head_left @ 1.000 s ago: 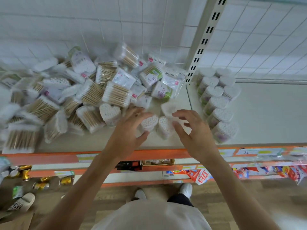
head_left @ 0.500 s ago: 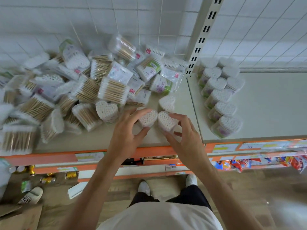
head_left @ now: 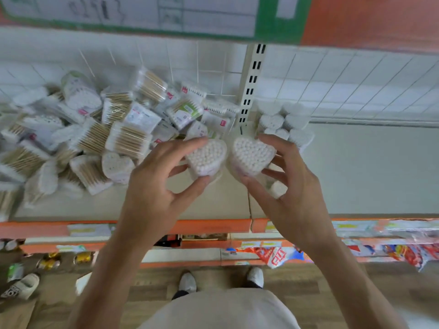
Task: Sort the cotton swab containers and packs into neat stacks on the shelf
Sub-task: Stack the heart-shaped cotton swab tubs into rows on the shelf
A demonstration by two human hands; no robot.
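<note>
Each hand grasps one heart box, left hand (head_left: 152,198) and right hand (head_left: 292,198); the neat stacks (head_left: 282,122) lie just beyond your right grip

Legible text is scarce here. On the white sign (head_left: 133,13) with a green border, fixed to the orange shelf edge above you, handwritten digits show, roughly "02913", though blurred. On the slipper (head_left: 20,286) at lower left, dark letters appear but cannot be read. The snack bag (head_left: 275,256) below carries white characters, illegible. Labels on the swab packs (head_left: 140,118) and the price tags (head_left: 89,229) are too blurred to read.
</note>
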